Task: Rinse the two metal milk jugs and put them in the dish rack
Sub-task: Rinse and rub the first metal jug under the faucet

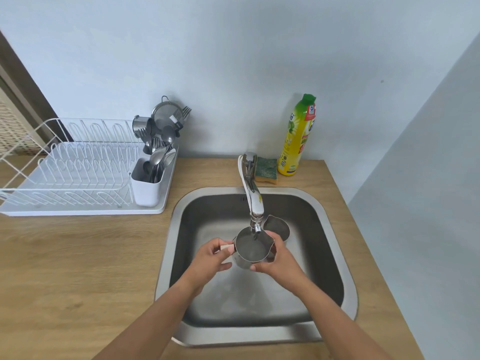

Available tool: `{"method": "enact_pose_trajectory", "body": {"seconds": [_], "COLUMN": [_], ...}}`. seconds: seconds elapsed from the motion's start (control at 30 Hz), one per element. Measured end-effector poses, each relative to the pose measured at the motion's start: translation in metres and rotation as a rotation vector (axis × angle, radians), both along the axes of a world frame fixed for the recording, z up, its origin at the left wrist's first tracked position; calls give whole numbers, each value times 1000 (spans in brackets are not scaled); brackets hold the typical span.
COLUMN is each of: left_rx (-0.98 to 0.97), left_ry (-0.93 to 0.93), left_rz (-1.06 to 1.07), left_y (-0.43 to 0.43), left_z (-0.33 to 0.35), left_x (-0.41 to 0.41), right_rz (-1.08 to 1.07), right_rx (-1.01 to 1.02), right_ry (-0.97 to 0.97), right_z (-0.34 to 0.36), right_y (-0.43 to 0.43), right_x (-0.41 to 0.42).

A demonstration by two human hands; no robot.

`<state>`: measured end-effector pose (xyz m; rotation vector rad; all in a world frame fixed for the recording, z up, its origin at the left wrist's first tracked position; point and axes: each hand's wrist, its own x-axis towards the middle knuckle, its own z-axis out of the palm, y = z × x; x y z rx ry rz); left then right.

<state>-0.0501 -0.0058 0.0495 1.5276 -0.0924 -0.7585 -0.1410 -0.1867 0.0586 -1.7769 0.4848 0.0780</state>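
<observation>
first jug (pixel 251 249) is held up over the middle of the sink (pixel 166 250), mouth right under the tap (pixel 253 201) nozzle, so the spout crowds it from above. left hand (pixel 210 258) is wrapped round the handle, right hand (pixel 275 261) has its fingers curled on the jug's spout side. second jug (pixel 278 226) sits in the sink just behind the right hand. most of the moving room in the basin is toward the near edge. dish rack (pixel 78 167) is well off to the left on the counter (pixel 78 268), and its packed cutlery holder (pixel 145 185) stands at the end nearest the sink. sponge (pixel 266 170) and soap bottle (pixel 296 141) sit behind the tap by the wall.
</observation>
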Motion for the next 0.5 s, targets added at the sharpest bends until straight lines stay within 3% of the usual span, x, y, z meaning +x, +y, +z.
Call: {"method": "enact_pose_trajectory", "body": {"seconds": [0.13, 0.23, 0.33, 0.5], "left_rx": [131, 202, 170, 116], "left_ry": [-106, -79, -15, -60], "left_rz": [11, -10, -39, 30], "left_y": [12, 14, 8, 4], "left_z": [5, 3, 1, 4], "left_x": [5, 0, -9, -9], "right_rz": [-4, 47, 29, -8], "right_rx": [55, 90, 94, 95], "right_ry": [20, 89, 119, 66], "right_z": [-1, 2, 5, 5], "right_y": [8, 1, -8, 2], "right_x": [2, 1, -2, 0]}}
